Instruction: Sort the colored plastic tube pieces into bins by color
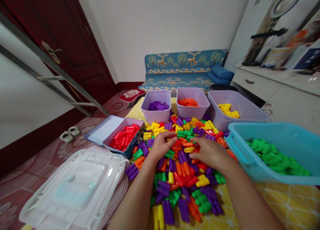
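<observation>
A wide pile of mixed red, orange, yellow, green and purple plastic pieces (183,171) covers the middle of the table. Over its upper part is my left hand (163,145), fingers bent towards the right; what its fingertips touch is too small to tell. My right hand (207,151) is at the pile's right side, thumb and fingers apart around orange and yellow pieces, with none visibly held. Behind the pile are lilac bins of purple pieces (158,106), orange pieces (188,102) and yellow pieces (228,110). Green pieces (277,158) lie in a blue bin (243,153); red pieces (124,137) fill a box at left.
White plastic lids (77,186) are stacked at the lower left, beside the box's open lid (105,128). A metal ladder (62,73) leans at the left. Beyond the table stands a blue patterned sofa (185,68); a white cabinet (270,85) is at the right.
</observation>
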A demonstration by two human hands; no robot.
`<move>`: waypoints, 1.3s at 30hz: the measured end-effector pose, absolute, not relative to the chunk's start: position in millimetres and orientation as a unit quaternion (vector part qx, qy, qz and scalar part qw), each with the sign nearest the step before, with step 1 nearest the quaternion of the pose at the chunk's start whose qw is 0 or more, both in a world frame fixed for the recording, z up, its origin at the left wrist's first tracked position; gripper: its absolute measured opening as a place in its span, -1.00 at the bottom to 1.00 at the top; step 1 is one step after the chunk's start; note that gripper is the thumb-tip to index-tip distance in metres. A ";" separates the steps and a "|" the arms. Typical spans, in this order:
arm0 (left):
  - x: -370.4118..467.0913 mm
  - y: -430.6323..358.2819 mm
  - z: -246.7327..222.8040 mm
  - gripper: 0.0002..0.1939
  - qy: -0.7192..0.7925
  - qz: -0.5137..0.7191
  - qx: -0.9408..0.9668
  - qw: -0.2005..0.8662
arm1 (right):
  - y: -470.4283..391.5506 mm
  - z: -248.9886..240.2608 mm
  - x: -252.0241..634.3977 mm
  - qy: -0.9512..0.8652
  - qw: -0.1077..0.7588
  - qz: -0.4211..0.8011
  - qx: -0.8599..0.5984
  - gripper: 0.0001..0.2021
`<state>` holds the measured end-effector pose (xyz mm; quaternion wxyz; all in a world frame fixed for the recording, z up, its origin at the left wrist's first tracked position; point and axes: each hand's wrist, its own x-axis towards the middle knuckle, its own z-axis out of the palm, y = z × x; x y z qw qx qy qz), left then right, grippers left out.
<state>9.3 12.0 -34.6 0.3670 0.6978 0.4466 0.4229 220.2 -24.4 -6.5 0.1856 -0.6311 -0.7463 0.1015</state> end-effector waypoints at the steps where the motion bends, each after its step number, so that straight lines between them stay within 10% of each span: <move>1: 9.2 11.0 -33.1 -0.71 0.439 0.419 0.708 0.361 | -23.7 -10.3 214.4 -0.755 0.186 0.107 -0.620 -0.50; 8: 7.7 7.2 -29.7 -0.38 0.365 0.441 0.741 0.349 | -10.3 -35.9 176.0 -0.688 0.395 0.274 -0.544 -0.47; 15: 7.5 11.6 -34.3 -0.59 0.398 0.489 0.654 0.417 | -7.9 -36.2 171.9 -0.596 0.491 0.448 -0.450 -0.60; 30: 7.9 12.4 -32.4 -0.81 0.472 0.530 0.594 0.380 | -12.2 -13.0 182.5 -0.549 0.565 0.342 -0.512 -0.67; 39: 5.7 14.7 -37.6 -0.81 0.495 0.542 0.564 0.377 | -21.5 13.6 219.2 -0.695 0.365 0.364 -0.502 -0.72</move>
